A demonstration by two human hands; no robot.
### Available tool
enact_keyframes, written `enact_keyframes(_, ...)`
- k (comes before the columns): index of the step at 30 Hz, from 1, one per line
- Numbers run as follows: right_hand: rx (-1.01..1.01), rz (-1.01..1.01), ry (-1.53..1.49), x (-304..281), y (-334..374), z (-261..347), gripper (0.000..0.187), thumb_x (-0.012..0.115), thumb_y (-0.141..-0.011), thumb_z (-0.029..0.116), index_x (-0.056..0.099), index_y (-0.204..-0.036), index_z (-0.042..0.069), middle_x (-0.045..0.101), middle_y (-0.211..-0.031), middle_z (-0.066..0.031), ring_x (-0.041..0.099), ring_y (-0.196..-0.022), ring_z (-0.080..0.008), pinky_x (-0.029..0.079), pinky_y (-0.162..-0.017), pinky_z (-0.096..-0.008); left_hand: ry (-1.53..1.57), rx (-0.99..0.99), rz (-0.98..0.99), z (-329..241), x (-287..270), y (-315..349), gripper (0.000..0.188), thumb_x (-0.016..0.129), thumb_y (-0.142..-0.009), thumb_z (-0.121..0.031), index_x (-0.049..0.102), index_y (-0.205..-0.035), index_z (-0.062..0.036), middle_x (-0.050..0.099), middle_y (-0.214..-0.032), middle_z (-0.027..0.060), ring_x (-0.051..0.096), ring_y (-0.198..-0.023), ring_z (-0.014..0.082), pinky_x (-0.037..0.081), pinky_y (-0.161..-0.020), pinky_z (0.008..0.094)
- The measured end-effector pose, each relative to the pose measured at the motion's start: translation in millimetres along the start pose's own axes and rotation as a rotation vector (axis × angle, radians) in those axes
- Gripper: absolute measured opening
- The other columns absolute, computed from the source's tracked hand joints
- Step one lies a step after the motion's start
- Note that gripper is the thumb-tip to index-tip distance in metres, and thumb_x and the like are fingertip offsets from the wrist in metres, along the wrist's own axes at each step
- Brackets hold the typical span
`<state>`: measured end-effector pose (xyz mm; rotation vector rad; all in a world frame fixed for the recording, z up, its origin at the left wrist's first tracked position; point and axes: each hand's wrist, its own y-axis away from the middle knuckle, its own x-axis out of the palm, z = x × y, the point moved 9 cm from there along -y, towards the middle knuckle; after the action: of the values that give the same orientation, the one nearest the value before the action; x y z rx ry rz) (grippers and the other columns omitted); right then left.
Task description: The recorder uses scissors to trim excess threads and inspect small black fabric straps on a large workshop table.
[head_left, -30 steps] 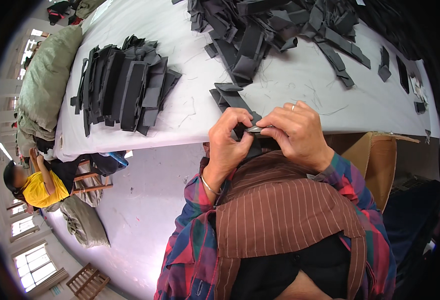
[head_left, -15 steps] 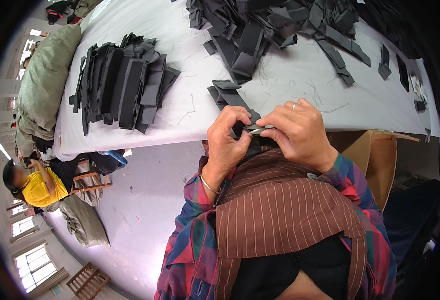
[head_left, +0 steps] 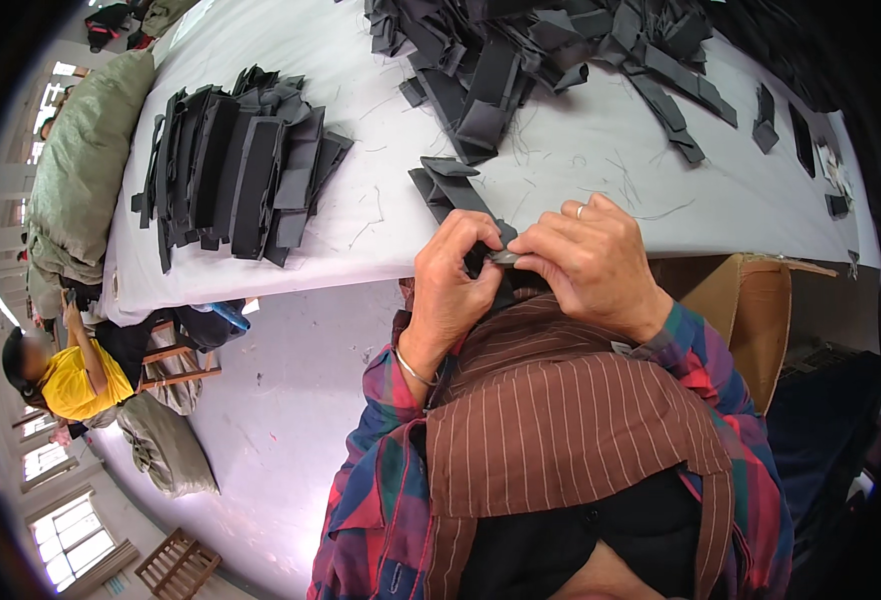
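Note:
At the near edge of the table, my left hand [head_left: 453, 268] pinches a dark grey fabric strip [head_left: 448, 187] between thumb and fingers. One end of the strip lies on the white cloth, and part of it hangs below my fingers. Close against it, my right hand [head_left: 593, 262], with a ring on one finger, is closed on a small pale pointed tool [head_left: 503, 257]. The tool's tip reaches the fabric beside my left thumb. Most of it is hidden in my fingers, so its kind cannot be made out.
Left on the table [head_left: 361, 235] stands a row of stacked dark strips [head_left: 236, 165]; a loose heap [head_left: 491, 85] lies at the back. A cardboard box [head_left: 751, 310] is below the right edge. A stuffed sack [head_left: 91, 150] and a seated person in yellow [head_left: 86, 380] are at left.
The pale tool shows less than before, and my right fingers have moved slightly left, closer to my left hand. My left hand keeps its pinch on the strip.

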<state>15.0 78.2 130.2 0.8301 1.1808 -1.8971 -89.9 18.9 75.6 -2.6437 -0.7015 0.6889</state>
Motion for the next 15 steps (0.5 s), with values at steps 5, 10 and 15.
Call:
enact_keyframes(5, 0.016, -0.028, -0.038, -4, 0, -4, 0.012, 0.071, -0.075, 0.019, 0.06, -0.077, 0.013, 0.058, -0.068, 0.0005, 0.054, -0.062, -0.019, 0.035, -0.058, -0.033, 0.023, -0.004, -0.023, 1, -4, 1, 0.024, 0.061, -0.065, 0.013, 0.054, -0.081, -0.0022, 0.06, -0.087, 0.0084, 0.057, -0.077, 0.0157, 0.047, -0.069, 0.0253)
enact_keyframes(10, 0.22, -0.115, -0.296, -12, 7, -27, 0.008, 0.07, -0.077, 0.015, 0.065, -0.083, 0.011, 0.064, -0.071, -0.0033, 0.059, -0.064, -0.0226, 0.041, -0.06, -0.033, 0.246, -0.106, -0.145, 10, -19, 4, 0.026, 0.058, -0.061, 0.013, 0.052, -0.082, -0.0023, 0.057, -0.087, 0.0079, 0.056, -0.081, 0.0182, 0.045, -0.074, 0.0254)
enact_keyframes(15, 0.305, -0.111, -0.424, -3, 18, -34, 0.009, 0.069, -0.078, 0.013, 0.066, -0.086, 0.009, 0.065, -0.074, -0.0054, 0.061, -0.067, -0.0241, 0.044, -0.064, -0.0323, 0.322, -0.119, -0.158, 13, -23, 7, 0.026, 0.055, -0.06, 0.014, 0.051, -0.078, -0.0046, 0.05, -0.096, 0.008, 0.05, -0.091, 0.0166, 0.039, -0.083, 0.024)
